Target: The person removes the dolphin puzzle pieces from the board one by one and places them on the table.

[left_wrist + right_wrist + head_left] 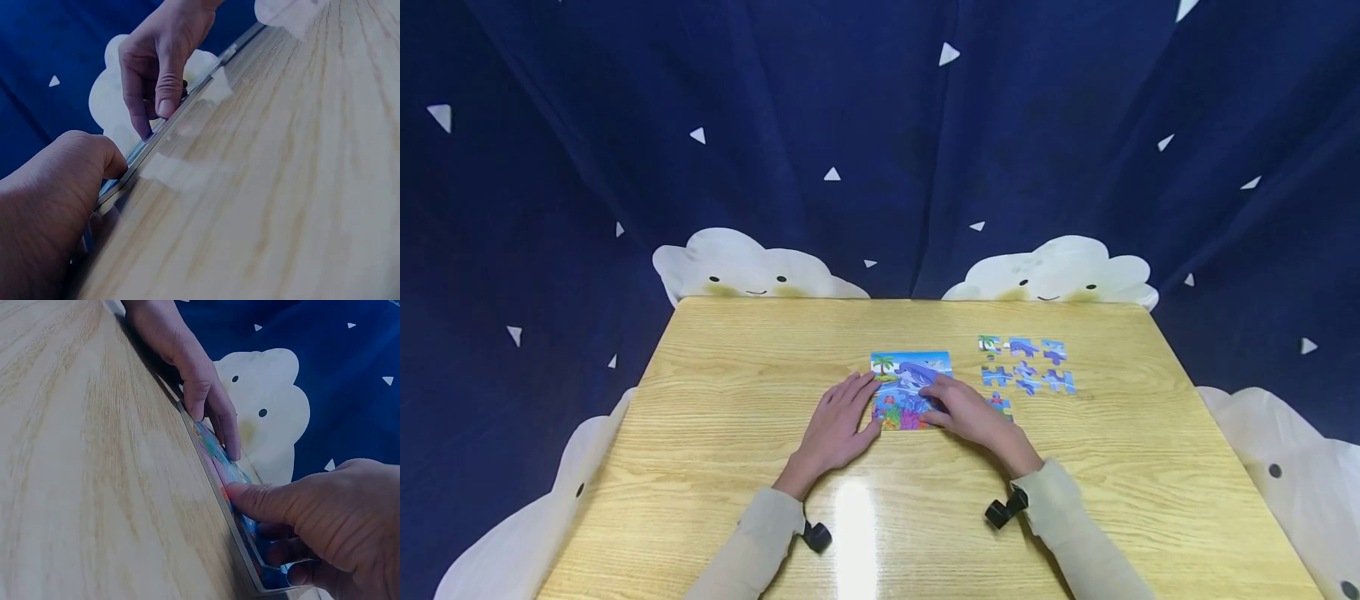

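Note:
A jigsaw puzzle (904, 392) with a dolphin, palm tree and coral picture lies flat on the table in the head view. My left hand (841, 421) rests at its left edge, fingers extended and thumb by the lower corner. Over the right part is my right hand (968, 410), its thumb and bent fingers pinching at a piece that they mostly hide. In the right wrist view, the right thumb (256, 500) touches the picture near the front rim. Several loose jigsaw pieces (1026, 379) lie in rows right of the puzzle, one partly covered by the right hand.
The wooden table (722, 350) carries the puzzle and the loose pieces. A dark blue curtain (820, 100) with white triangles and smiling clouds hangs behind and beside it. Small black cameras (997, 512) sit on both wrists. A bright reflection shows near the front.

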The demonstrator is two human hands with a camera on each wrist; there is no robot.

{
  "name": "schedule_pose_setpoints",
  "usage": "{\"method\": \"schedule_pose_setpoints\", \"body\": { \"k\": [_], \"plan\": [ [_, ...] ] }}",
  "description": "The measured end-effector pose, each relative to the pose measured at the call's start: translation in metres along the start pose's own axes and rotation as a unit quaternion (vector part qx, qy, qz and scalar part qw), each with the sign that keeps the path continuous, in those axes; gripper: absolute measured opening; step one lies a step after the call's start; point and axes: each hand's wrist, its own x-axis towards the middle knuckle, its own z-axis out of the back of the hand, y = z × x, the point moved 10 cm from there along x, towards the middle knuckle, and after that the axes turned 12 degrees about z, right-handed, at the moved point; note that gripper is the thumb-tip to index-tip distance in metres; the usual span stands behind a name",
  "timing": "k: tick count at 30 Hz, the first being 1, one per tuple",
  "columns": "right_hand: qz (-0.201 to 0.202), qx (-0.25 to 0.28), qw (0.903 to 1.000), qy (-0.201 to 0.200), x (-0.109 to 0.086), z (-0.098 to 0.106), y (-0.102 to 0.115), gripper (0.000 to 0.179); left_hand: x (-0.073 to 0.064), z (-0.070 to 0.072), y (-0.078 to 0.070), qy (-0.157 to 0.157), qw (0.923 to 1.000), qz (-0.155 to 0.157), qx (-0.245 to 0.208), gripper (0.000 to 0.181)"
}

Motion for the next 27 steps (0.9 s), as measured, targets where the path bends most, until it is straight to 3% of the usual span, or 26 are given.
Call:
{"method": "schedule_pose_setpoints", "body": {
  "k": [14, 27],
  "plan": [
    [0.007, -0.013, 0.9997, 0.018, 0.0038, -0.0003, 0.0009, 0.037, 0.0008, -0.0007, 0.0002, -0.005, 1.0000, -0.004, 0.003, 0.067],
    [0.007, 0.031, 0.9987, 0.040, 0.0009, -0.0089, 0.0036, 0.038, 0.0003, -0.0001, -0.0001, -0.001, 1.0000, -0.003, -0.003, 0.066]
  ]
}}
